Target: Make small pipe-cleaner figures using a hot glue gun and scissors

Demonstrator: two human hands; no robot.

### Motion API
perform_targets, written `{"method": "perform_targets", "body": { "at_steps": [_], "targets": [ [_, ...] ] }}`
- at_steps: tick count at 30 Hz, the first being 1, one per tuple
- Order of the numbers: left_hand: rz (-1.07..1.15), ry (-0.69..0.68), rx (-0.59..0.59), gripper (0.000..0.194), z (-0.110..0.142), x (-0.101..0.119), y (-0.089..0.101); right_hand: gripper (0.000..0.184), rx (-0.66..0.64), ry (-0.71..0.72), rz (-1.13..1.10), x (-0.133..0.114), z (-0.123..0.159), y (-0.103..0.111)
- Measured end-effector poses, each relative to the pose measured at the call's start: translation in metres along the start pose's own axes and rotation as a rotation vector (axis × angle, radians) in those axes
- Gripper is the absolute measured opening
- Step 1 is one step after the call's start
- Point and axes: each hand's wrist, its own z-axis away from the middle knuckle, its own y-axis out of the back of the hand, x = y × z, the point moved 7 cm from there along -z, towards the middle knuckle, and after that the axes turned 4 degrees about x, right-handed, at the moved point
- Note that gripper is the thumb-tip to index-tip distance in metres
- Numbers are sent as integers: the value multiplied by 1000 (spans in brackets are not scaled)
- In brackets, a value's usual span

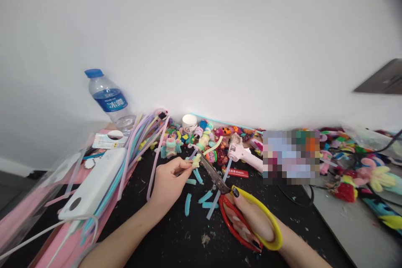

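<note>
Between the thumb and fingertips of my left hand (171,178) is a small pale-yellow fuzzy piece (196,161), seemingly pipe cleaner. My right hand (251,217) grips scissors (216,176) by their handles, one yellow and one red. The blade tips reach up to the yellow piece; whether they touch it I cannot tell. Several short blue pipe cleaner pieces (187,204) lie on the black surface below my hands. Just beyond the scissors rests a pink glue gun (243,153) with a translucent glue stick (216,199) near its nozzle.
A tilted water bottle (109,98) stands at the left by the wall. Long pastel pipe cleaners (138,146) lie beside a white power bank-like box (94,186) with a cable. Colourful fuzzy figures (171,146) and a paper cup (189,123) line the wall. A grey board (342,226) is at right.
</note>
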Motion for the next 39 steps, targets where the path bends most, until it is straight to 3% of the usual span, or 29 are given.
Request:
{"method": "perform_targets", "body": {
  "at_steps": [10,18,23,30,33,39],
  "targets": [
    [-12,6,16,14,0,2,0,63,81,-67,-3,13,-1,1],
    [-7,-27,35,13,1,4,1,63,77,5,-6,3,1,-5],
    [-39,-93,36,12,3,9,2,60,-55,-40,-100,7,0,-7],
    [-92,-158,27,14,5,16,3,58,-246,1,-207,-2,6,-20],
    [-113,-176,18,15,5,18,2,58,-230,13,-197,-4,6,-19],
    [-129,-177,26,15,4,18,3,59,-77,4,-136,4,-1,-9]
  ]
}}
